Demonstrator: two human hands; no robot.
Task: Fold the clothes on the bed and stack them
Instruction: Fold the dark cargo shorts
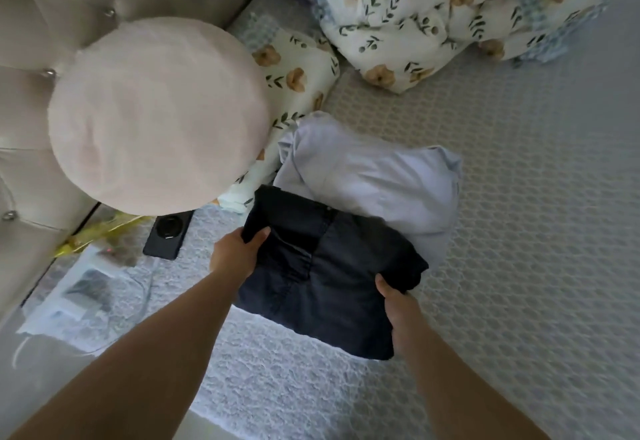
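Note:
A folded dark navy garment [332,277] lies on the bed, its far part resting over a pale lavender folded garment [374,176]. My left hand [235,256] grips the dark garment's left edge, thumb on top. My right hand [398,304] holds its right corner, fingers tucked under the fold. Both arms reach in from the bottom of the view.
A round pale pink cushion [156,114] leans on the tufted headboard [41,17] at left. A black phone [168,235], a yellow wrapper [86,237] and clear plastic bags [79,297] lie beside it. Floral pillow [294,79] and floral duvet [450,14] sit at the back. Grey patterned mattress [519,197] stretches right.

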